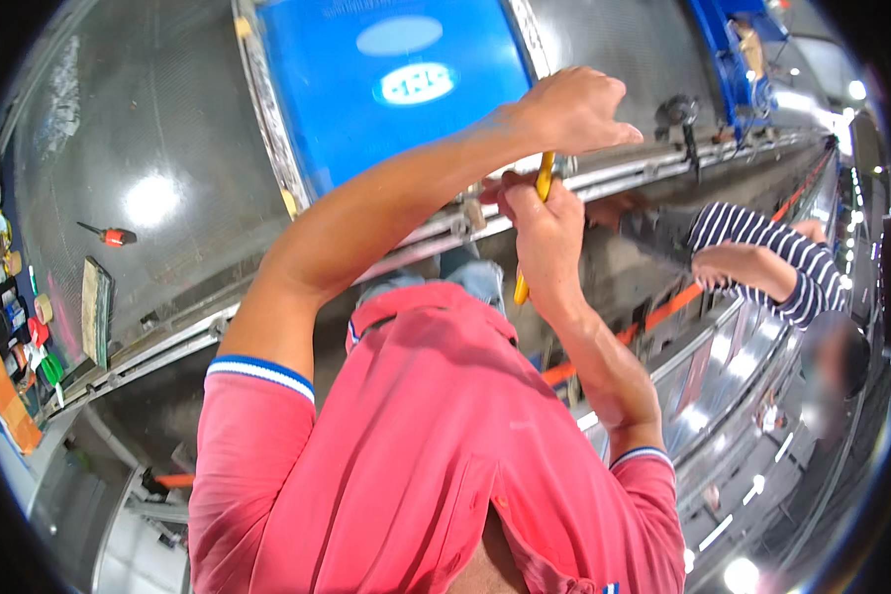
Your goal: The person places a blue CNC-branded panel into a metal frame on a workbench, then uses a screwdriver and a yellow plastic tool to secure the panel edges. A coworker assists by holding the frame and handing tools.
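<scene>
My right hand [549, 233] is closed round a slim yellow tool [544, 178], held nearly upright in front of my waist. Its lower end sticks out below the hand; its exact kind does not show. Just above, my left hand [576, 107] is curled with the thumb stretched out, at the upper end of the yellow tool. What lies inside its fingers is hidden. My left forearm crosses over a blue printing screen [337, 119] with a pale oval and a white oval mark, set in a light frame at the edge of the grey table [188, 89].
A red-handled screwdriver-like tool [119, 238] and a green-edged flat block [96, 307] lie on the left. Several small tools and bottles crowd the far-left edge. Beyond a metal rail [653, 163], a co-worker in a striped shirt [752, 243] stands at right, near a dark clamp-like device [677, 111].
</scene>
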Demonstrator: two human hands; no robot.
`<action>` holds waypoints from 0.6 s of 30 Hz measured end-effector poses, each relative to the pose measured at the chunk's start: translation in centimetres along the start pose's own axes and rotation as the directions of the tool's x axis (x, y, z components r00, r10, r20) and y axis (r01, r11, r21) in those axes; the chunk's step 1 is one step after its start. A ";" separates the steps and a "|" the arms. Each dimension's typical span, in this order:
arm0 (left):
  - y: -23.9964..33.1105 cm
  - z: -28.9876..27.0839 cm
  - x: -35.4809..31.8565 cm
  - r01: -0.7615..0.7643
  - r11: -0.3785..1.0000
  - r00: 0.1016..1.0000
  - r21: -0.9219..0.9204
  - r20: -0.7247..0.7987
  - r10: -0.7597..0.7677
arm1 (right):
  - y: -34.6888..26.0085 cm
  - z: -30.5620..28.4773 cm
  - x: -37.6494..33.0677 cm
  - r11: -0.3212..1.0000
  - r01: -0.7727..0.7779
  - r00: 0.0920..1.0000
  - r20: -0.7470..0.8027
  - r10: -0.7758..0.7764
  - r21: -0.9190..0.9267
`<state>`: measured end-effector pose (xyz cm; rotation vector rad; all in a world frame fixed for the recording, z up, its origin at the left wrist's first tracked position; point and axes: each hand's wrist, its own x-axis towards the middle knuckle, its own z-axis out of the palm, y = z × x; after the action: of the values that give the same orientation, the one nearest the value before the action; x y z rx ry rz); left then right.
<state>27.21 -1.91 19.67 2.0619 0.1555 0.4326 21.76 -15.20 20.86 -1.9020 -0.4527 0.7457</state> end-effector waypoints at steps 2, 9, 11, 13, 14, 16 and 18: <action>0.3 -2.9 -0.6 0.045 0.970 0.971 -0.239 -0.217 -0.099 | -1.1 0.5 -1.0 0.994 -0.068 0.998 0.018 0.067 0.080; -13.3 -14.1 -24.2 0.234 0.771 0.364 -0.592 -0.682 -0.634 | -5.9 -7.0 -0.6 0.980 -0.052 0.991 0.133 0.027 0.191; -17.4 -14.2 -33.8 0.306 0.677 0.125 -0.670 -0.676 -0.726 | -1.8 -12.4 2.5 0.964 -0.001 0.973 0.222 -0.060 0.264; -18.4 -13.4 -40.3 0.341 0.620 -0.050 -0.707 -0.672 -0.739 | 0.4 -16.2 4.5 0.855 0.180 0.905 0.259 -0.338 0.487; -17.9 -12.8 -41.7 0.357 0.611 -0.080 -0.707 -0.674 -0.734 | 0.6 -16.5 5.5 0.800 0.133 0.917 0.233 -0.323 0.585; -17.1 -11.8 -43.4 0.393 0.593 -0.135 -0.703 -0.682 -0.719 | -0.6 -15.9 7.1 0.698 0.079 0.976 0.085 -0.198 0.712; -17.0 -10.6 -42.7 0.447 0.610 -0.118 -0.655 -0.718 -0.686 | -3.2 -13.2 8.9 0.736 0.114 0.981 0.042 -0.190 0.667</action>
<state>-15.21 3.21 -0.38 0.9261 1.7142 1.0671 37.31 -17.34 25.14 -1.1378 -0.3402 0.7724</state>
